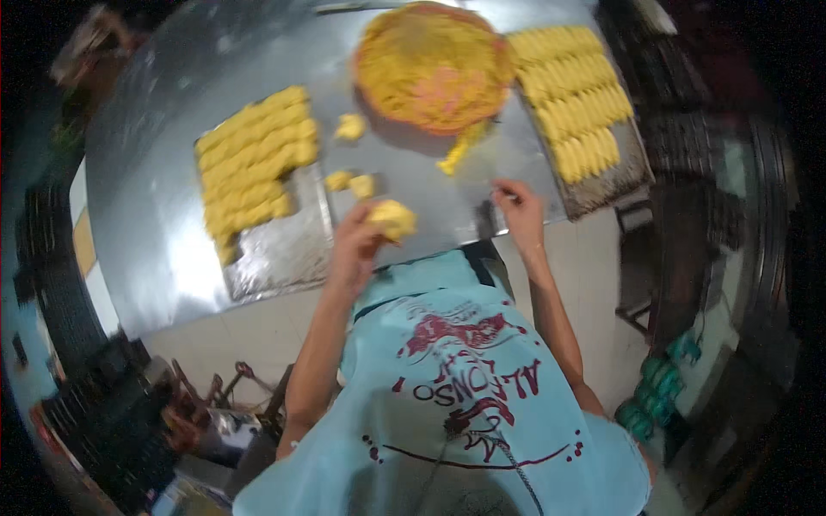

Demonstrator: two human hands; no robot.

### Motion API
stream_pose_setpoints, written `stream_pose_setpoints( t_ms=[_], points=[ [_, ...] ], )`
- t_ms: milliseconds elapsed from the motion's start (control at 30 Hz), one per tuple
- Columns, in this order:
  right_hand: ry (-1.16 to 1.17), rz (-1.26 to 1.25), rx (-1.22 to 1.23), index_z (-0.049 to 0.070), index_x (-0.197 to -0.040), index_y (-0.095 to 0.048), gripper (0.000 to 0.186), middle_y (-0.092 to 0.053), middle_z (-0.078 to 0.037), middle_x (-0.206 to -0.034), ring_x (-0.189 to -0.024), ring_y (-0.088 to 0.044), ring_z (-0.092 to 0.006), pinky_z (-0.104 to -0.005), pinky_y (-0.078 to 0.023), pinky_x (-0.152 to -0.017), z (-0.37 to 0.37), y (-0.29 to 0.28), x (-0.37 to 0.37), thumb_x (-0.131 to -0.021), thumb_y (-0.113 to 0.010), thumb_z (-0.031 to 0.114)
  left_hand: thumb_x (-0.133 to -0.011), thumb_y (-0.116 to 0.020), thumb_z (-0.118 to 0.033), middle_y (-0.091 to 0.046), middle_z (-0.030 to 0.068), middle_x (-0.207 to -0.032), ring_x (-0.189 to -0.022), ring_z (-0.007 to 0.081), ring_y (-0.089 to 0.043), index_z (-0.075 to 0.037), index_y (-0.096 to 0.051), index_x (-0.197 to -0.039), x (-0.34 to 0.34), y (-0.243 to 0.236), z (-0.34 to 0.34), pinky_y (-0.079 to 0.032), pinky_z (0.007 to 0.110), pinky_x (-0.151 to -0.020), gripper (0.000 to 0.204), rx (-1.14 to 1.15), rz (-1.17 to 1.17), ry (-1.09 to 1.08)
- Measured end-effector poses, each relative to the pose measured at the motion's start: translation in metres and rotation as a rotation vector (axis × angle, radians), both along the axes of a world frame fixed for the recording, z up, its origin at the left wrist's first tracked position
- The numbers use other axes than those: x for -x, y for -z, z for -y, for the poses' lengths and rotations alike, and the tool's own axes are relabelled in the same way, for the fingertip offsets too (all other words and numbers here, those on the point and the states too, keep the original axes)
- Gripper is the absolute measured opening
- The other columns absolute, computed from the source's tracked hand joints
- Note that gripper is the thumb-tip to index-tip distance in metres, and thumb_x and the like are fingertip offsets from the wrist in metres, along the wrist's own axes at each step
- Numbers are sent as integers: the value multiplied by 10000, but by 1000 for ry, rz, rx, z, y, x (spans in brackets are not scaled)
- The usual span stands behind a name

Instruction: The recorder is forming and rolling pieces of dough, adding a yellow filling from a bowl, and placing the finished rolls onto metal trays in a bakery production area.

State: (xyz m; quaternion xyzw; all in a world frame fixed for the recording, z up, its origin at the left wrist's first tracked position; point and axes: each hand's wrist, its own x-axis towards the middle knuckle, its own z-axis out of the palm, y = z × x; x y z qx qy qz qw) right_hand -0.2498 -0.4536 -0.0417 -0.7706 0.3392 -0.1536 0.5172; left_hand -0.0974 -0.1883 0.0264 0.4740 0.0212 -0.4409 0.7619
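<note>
My left hand (351,249) is closed round a lump of yellow dough (394,221), just above the near part of the metal table. To its right, my right hand (523,213) has curled fingers; whether something thin is between them I cannot make out. Small yellow dough pieces (362,186) lie beyond my left hand, and another piece (350,126) sits farther back. A round orange-rimmed container (372,101) heaped with yellow shreds and a pinkish patch stands at the far middle. From its near side a yellow strip (456,156) reaches onto the table.
On the left, a metal tray (297,249) bears rows of shaped yellow pieces, its near right part bare. A second tray (615,187) with similar rows lies at the right edge of the metal table (155,198). Dark racks (688,172) stand beyond on the right.
</note>
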Motion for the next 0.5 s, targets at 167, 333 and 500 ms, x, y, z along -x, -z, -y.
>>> stream_pose_setpoints(
  t_ms=[167, 333, 500],
  points=[
    [-215, -35, -1, 32, -1106, -709, 344, -657, -145, -1047, -994, -646, -238, -324, -513, -866, -135, 20, -103, -792, -756, 164, -947, -625, -145, -662, 81, -1107, -956, 177, -649, -11, -572, -1262, 4, 11, -71, -542, 311, -770, 347, -37, -72, 183],
    [-393, -400, 313, 3, -1090, -698, 398, -650, -245, -1105, -1030, -637, -365, -429, -498, -902, -164, 11, -207, -771, -736, 236, -965, -598, -124, -659, 99, -1128, -987, 182, -654, 2, -571, -1263, -12, 9, -145, -547, 317, -795, 325, -100, -94, 122],
    [-333, -72, 332, -4, -1077, -710, 334, -681, -238, -1081, -1004, -659, -344, -404, -512, -876, -159, -5, -216, -787, -668, 155, -1015, -520, -149, -642, 150, -1162, -1059, 237, -651, 28, -558, -1259, -8, 17, -183, -568, 392, -928, 304, -136, -152, -123]
  ],
)
